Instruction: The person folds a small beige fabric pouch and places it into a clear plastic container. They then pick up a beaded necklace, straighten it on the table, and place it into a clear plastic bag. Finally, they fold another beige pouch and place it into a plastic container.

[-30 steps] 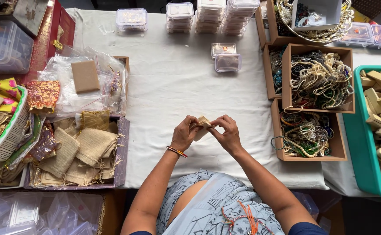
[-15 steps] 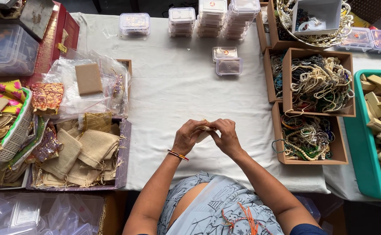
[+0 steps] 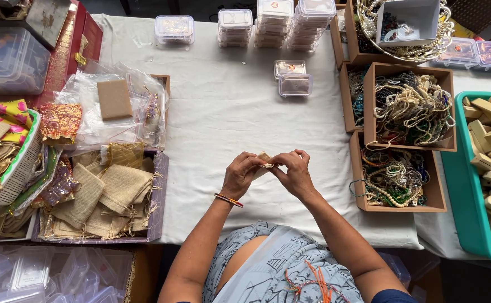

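A small beige pouch (image 3: 265, 161) sits pinched between both hands just above the white-clothed worktop (image 3: 228, 112), close to the person's body. The left hand (image 3: 241, 175) has its grip closed on the pouch's near-left edge, thumb and fingers narrow around the fabric; the right hand (image 3: 295, 171) pinches the opposite edge in the same way, so the two sets of fingertips almost meet. Most of the pouch is hidden by the fingers, and I cannot tell whether anything is inside it.

As I judge it, the mouth of the pouch is being worked, either opened or drawn shut; the next move would call for a fine pull on the fabric or its string while the other hand holds firm.

Left of the pouch lies a tray of burlap bags (image 3: 108, 193), with clear plastic packets (image 3: 116, 106) beyond it. Right of the pouch stand cardboard boxes of beaded necklaces (image 3: 411, 109), and further right a teal crate (image 3: 453, 185) of tan blocks. Beyond the pouch, towards the far edge, are two small clear boxes (image 3: 293, 77) and stacks of the same (image 3: 279, 22).
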